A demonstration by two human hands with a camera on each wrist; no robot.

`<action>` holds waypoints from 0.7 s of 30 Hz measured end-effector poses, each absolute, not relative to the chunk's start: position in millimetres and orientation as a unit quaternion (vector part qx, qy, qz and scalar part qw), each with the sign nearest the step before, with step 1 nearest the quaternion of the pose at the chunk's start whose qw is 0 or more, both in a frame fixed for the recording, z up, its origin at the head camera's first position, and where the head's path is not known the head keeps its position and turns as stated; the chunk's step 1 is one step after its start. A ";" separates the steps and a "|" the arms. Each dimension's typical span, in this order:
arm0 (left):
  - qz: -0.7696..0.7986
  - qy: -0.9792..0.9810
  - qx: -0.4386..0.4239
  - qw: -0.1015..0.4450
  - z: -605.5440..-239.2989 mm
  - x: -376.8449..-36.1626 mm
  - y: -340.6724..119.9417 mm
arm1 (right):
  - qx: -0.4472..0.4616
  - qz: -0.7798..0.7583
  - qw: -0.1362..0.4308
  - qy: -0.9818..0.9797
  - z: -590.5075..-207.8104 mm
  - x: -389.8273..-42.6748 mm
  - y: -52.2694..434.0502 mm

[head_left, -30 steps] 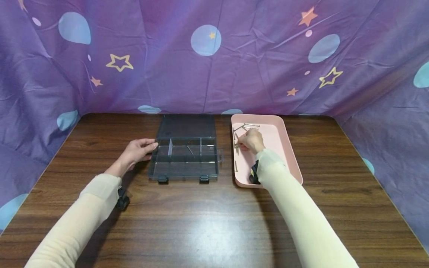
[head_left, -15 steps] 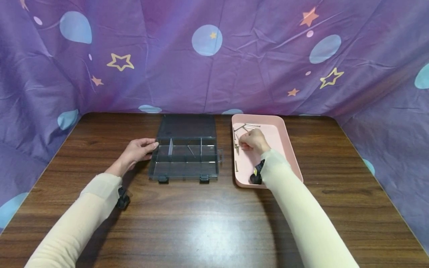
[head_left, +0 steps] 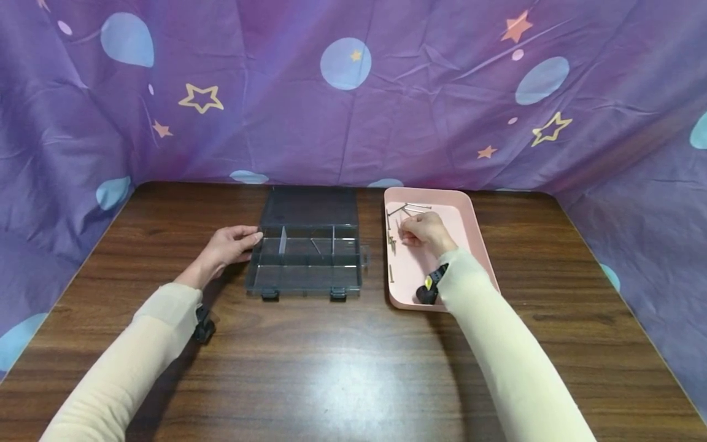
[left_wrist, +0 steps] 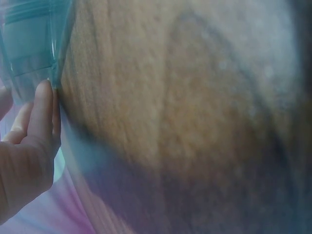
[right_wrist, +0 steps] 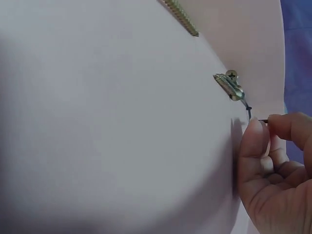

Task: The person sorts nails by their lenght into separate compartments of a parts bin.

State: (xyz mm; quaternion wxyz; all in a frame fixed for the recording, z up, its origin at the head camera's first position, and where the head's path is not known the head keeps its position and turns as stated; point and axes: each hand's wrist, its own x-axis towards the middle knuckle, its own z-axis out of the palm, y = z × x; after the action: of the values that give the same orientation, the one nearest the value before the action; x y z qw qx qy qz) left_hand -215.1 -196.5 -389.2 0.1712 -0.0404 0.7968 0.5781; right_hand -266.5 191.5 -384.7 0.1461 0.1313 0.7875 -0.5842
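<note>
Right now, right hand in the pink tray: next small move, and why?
Probably lift the right hand straight up out of the pink tray. In the right wrist view its thumb and forefinger pinch a thin dark nail, so the grasp looks made. The left hand rests against the open organizer box, steadying it for a drop-in.

no text, label, brand, number or sign can be read anywhere. the purple cloth (head_left: 353, 123) behind the table carries only printed stars and pale blue blobs, no letters. the clear organizer box (head_left: 306, 252) and the pink tray (head_left: 480, 245) beside it show no markings.
</note>
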 end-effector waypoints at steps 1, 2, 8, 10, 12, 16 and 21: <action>0.578 0.797 -0.040 0.171 -389.2 -215.3 -196.5 | 0.135 -0.589 0.147 0.783 -382.7 -265.7 192.2; 0.577 0.798 -0.039 0.171 -389.2 -215.5 -196.6 | 0.136 -0.591 0.145 0.782 -380.7 -265.0 192.6; 0.573 0.801 -0.039 0.171 -390.0 -215.6 -197.0 | 0.132 -0.604 0.134 0.775 -375.2 -266.4 193.9; 0.574 0.800 -0.040 0.171 -390.6 -215.8 -197.0 | 0.126 -0.614 0.131 0.768 -373.1 -266.4 193.2; 0.576 0.799 -0.041 0.169 -391.0 -215.9 -197.2 | 0.118 -0.631 0.129 0.756 -370.0 -265.3 190.8; 0.577 0.798 -0.043 0.165 -391.0 -216.3 -197.3 | 0.102 -0.655 0.114 0.740 -363.9 -261.0 183.2; 0.578 0.798 -0.042 0.166 -390.6 -215.5 -197.1 | 0.086 -0.676 0.095 0.726 -361.7 -257.4 171.2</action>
State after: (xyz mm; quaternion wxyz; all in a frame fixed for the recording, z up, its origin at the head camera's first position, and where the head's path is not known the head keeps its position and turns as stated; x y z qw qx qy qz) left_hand -215.5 -197.1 -390.6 0.1663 -0.0422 0.7979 0.5779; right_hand -257.4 171.2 -361.7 0.0947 0.0858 0.7257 -0.6760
